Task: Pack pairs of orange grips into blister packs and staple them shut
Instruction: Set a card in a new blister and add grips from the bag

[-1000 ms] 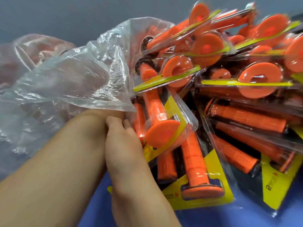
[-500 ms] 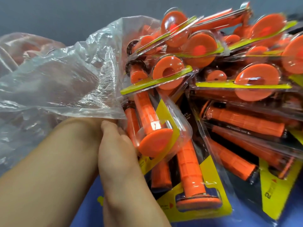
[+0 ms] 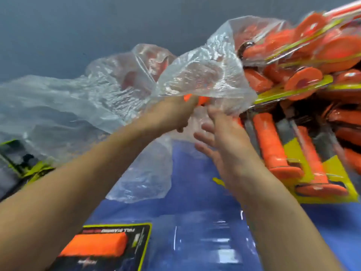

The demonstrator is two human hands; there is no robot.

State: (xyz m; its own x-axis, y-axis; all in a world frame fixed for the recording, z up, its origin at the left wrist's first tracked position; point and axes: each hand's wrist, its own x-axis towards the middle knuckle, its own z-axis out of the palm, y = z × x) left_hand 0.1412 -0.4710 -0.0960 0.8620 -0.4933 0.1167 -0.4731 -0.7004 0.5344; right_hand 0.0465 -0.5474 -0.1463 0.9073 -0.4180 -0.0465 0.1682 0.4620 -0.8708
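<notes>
Contact at the mouth of the clear plastic bag (image 3: pixel 195 75): left hand (image 3: pixel 173 114) is curled round an orange grip (image 3: pixel 197 99), only a short end of which shows under the bag's edge. The right hand (image 3: pixel 226 141) is just beside it with fingers spread and straight, holding nothing. Heap of filled blister packs (image 3: pixel 293 85), orange grips on yellow cards, lies to the right on the blue table (image 3: pixel 195 212) against the bag. A printed card (image 3: pixel 109 245) with an orange picture lies flat at the near side, partly hidden by the left forearm; motion blur hides finer finger contact.
</notes>
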